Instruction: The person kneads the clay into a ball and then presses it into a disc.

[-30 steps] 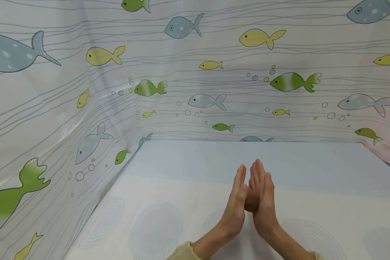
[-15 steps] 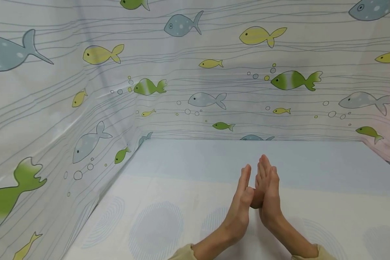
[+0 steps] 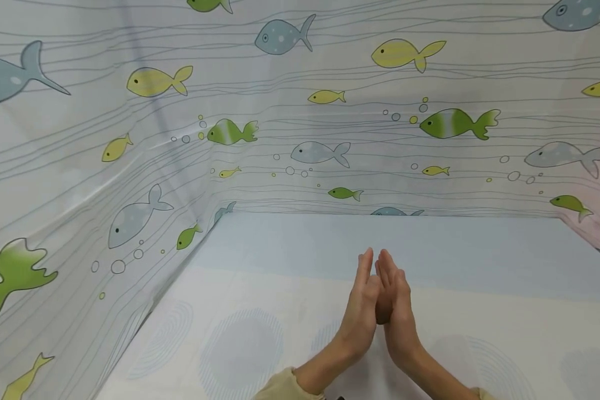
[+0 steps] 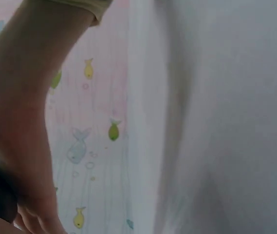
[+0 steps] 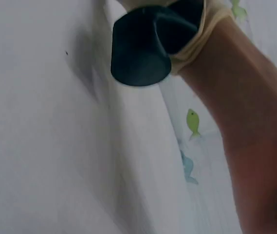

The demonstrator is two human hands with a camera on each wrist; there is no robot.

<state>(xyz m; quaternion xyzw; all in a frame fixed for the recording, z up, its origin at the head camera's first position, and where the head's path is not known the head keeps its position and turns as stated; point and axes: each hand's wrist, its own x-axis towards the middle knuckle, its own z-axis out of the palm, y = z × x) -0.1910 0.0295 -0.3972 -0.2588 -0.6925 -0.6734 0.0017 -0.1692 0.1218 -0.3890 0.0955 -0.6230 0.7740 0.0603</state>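
A brown rounded lump sits between two upright palms in the head view; its material cannot be told. My left hand presses it from the left, fingers straight and pointing up and away. From the other side my right hand presses against it with straight fingers. The hands hide most of the lump. A forearm and hand fill the left of the left wrist view, beside a dark blurred shape at the lower left corner. The right wrist view shows a forearm with a sleeve.
A pale table cover with circle patterns lies beneath the hands. Around it rises a white sheet printed with fish. A dark cylindrical device is at the sleeve in the right wrist view.
Both hands went slightly right with the lump, then back left and closer together. The two palms have shifted against each other around the lump. The head view has turned slightly.
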